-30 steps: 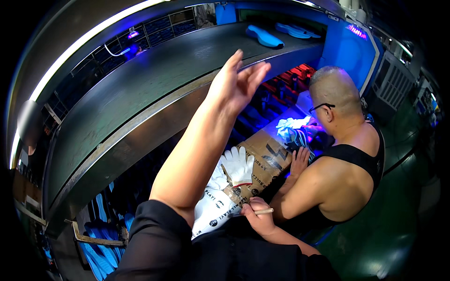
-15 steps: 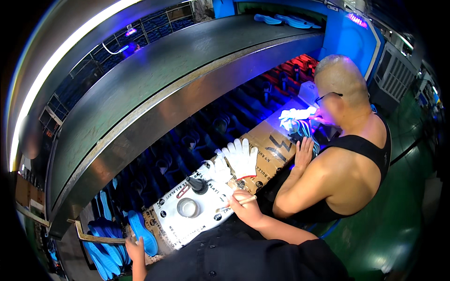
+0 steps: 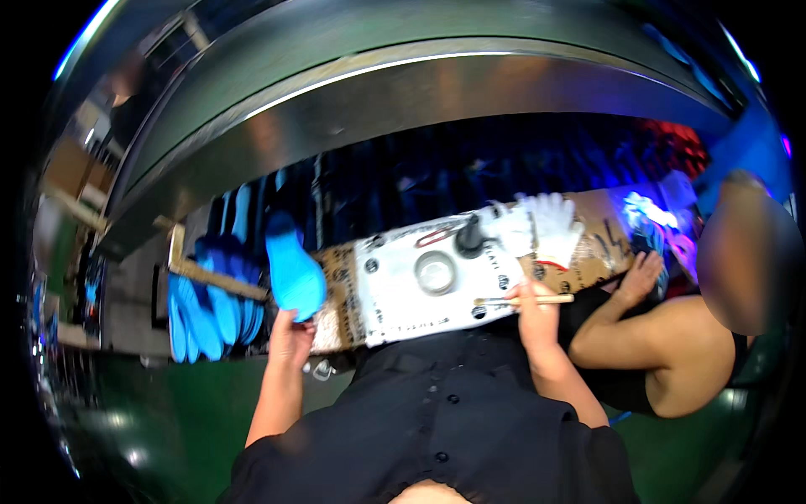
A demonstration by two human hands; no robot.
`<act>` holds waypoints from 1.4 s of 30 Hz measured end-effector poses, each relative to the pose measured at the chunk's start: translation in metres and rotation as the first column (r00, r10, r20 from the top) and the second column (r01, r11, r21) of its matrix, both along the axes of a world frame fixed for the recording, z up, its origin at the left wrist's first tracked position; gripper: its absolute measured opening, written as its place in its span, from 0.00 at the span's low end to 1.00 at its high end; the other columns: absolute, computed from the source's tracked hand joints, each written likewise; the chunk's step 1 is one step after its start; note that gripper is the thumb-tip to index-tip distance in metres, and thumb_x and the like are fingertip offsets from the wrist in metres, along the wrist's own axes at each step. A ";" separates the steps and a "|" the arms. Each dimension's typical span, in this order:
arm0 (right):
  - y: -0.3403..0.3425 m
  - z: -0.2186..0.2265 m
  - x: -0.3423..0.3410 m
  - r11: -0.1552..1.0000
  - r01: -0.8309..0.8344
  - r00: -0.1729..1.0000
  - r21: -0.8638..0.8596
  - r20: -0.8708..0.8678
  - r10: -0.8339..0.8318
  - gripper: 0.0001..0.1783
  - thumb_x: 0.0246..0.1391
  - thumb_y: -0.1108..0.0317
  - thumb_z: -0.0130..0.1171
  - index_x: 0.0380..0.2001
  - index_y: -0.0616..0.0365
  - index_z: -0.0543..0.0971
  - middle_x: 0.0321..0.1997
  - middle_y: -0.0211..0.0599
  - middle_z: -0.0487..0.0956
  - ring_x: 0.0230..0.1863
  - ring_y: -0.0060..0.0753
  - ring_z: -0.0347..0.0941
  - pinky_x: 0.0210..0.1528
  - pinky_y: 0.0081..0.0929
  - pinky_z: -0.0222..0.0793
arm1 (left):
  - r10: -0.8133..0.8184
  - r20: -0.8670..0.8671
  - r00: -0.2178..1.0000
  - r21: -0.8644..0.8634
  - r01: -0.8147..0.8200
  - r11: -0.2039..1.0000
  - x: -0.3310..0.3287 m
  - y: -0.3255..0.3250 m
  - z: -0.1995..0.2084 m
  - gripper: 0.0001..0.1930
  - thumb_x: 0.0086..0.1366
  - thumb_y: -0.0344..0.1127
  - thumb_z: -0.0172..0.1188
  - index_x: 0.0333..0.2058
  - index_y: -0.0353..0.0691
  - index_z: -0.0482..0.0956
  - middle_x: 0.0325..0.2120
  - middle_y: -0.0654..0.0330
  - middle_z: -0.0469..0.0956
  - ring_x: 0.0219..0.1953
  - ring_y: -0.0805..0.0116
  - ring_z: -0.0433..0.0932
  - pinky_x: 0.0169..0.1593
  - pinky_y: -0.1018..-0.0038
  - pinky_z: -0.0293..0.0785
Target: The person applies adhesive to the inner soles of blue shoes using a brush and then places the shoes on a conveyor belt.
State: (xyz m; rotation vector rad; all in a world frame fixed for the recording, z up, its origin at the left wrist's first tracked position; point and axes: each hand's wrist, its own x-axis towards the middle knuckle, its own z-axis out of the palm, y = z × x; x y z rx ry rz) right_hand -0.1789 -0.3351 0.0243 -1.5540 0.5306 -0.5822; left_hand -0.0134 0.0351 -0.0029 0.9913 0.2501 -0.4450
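Observation:
My left hand (image 3: 290, 338) is closed on the lower end of a bright blue shoe sole (image 3: 295, 273), thumb and fingers pinching its edge. The sole points away from me, over the left end of the cardboard-covered bench. In my right hand (image 3: 536, 315) is a thin brush with a pale wooden handle (image 3: 557, 299), its bristles toward the left above the white printed sheet (image 3: 390, 307). A round cup (image 3: 436, 273) stands on that sheet, left of the brush. Behind it sit a dark cone-shaped bottle (image 3: 470, 239) and a red-edged tool (image 3: 434, 238).
More blue soles (image 3: 206, 315) hang in a row beside a wooden bar (image 3: 220, 279) at left. White gloves (image 3: 550, 225) lie on the cardboard (image 3: 598, 252). A co-worker's arm (image 3: 663, 340) reaches in at right. A dark conveyor (image 3: 420, 71) crosses behind.
My view has swung left and down. The left hand now grips the lower end of the sole, which has been raised nearer the camera. My right hand still holds the brush.

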 end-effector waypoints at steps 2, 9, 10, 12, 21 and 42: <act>0.004 0.005 0.002 1.000 -0.023 1.000 -0.010 0.016 0.023 0.21 0.64 0.62 0.48 0.20 0.62 0.76 0.19 0.30 0.74 0.22 0.17 0.65 0.28 0.17 0.61 | -0.007 0.162 0.987 0.171 -0.021 0.985 -0.028 -0.020 0.016 0.25 0.55 0.35 0.61 0.51 0.38 0.66 0.40 0.60 0.73 0.36 0.69 0.75 0.34 0.74 0.74; 0.027 0.044 0.035 0.974 -0.172 0.976 -0.147 0.106 0.188 0.20 0.62 0.65 0.47 0.18 0.62 0.77 0.17 0.31 0.72 0.25 0.24 0.68 0.37 0.23 0.64 | -0.237 0.481 0.844 0.550 -0.080 0.831 -0.049 -0.069 0.034 0.19 0.59 0.30 0.59 0.48 0.30 0.70 0.41 0.53 0.76 0.41 0.68 0.76 0.45 0.71 0.73; 0.028 0.051 0.043 0.941 -0.203 0.957 -0.270 0.149 0.249 0.19 0.61 0.66 0.48 0.18 0.61 0.77 0.17 0.31 0.73 0.25 0.26 0.69 0.42 0.27 0.64 | -0.236 0.551 0.800 0.546 -0.132 0.827 -0.047 -0.078 0.040 0.17 0.58 0.30 0.59 0.46 0.29 0.72 0.39 0.53 0.77 0.40 0.68 0.76 0.44 0.71 0.72; 0.034 0.064 0.050 0.856 -0.254 0.914 -0.451 0.177 0.365 0.19 0.60 0.66 0.47 0.17 0.60 0.77 0.17 0.32 0.74 0.25 0.28 0.70 0.51 0.35 0.62 | -0.263 0.561 0.785 0.549 -0.115 0.828 -0.045 -0.092 0.048 0.16 0.58 0.29 0.59 0.45 0.29 0.73 0.38 0.53 0.78 0.40 0.68 0.76 0.44 0.71 0.72; 0.056 0.064 0.056 0.693 -0.235 0.862 -0.682 0.183 0.473 0.12 0.50 0.68 0.57 0.15 0.55 0.78 0.15 0.30 0.71 0.23 0.35 0.68 0.46 0.35 0.63 | -0.322 0.673 0.666 0.517 -0.111 0.849 -0.047 -0.120 0.057 0.14 0.53 0.27 0.60 0.40 0.30 0.74 0.31 0.56 0.79 0.35 0.70 0.78 0.41 0.73 0.73; 0.045 0.064 0.043 0.640 -0.197 0.878 -0.743 0.157 0.452 0.10 0.46 0.67 0.63 0.16 0.55 0.78 0.17 0.30 0.72 0.23 0.34 0.69 0.49 0.36 0.62 | -0.363 0.778 0.513 0.527 -0.218 0.821 -0.052 -0.129 0.057 0.14 0.52 0.25 0.60 0.39 0.31 0.75 0.30 0.55 0.79 0.31 0.70 0.78 0.36 0.75 0.73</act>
